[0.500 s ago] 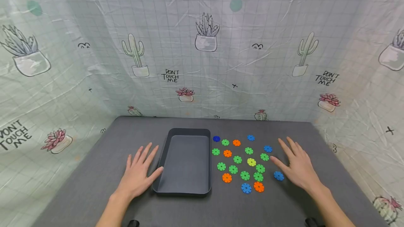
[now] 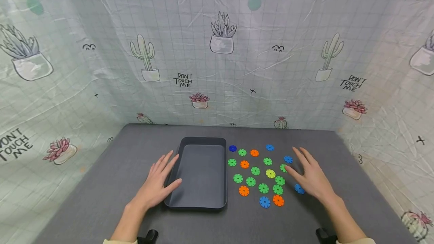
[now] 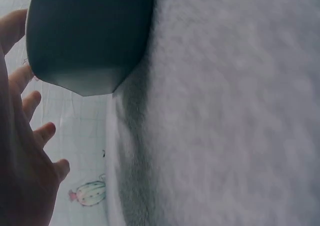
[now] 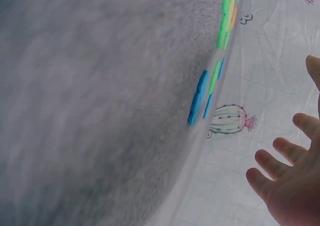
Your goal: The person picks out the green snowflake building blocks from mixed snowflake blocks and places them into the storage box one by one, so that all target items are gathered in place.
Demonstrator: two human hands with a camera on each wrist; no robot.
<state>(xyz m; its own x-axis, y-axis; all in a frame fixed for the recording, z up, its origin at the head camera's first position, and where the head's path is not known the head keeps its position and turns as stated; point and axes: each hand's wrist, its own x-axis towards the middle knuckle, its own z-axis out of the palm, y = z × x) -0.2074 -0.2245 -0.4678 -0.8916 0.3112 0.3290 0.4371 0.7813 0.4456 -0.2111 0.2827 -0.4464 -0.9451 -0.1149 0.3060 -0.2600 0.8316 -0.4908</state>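
Observation:
My left hand [image 2: 157,183], fingers spread, is at the left rim of a dark grey rectangular tray [image 2: 198,176]; I cannot tell if it touches. The left wrist view shows the fingers beside the tray wall [image 3: 90,41]. Several flat, notched plastic discs lie right of the tray: green [image 2: 263,188], orange [image 2: 278,200], blue [image 2: 265,202], one yellow [image 2: 270,173] and one dark blue [image 2: 232,148]. My right hand [image 2: 313,178] hovers with extended fingers at their right side, holding nothing. Its thumb partly hides a green disc [image 2: 283,168]; a blue disc [image 2: 299,188] lies beneath its edge.
The grey tabletop [image 2: 112,183] ends at the back against a hanging curtain [image 2: 251,70] printed with cacti, which also closes off both sides. Black straps or mounts [image 2: 149,236] show by both wrists.
Both hands have moved inward: the left one rightward over the tray's edge, the right one leftward toward the discs. Tray and discs have stayed in place.

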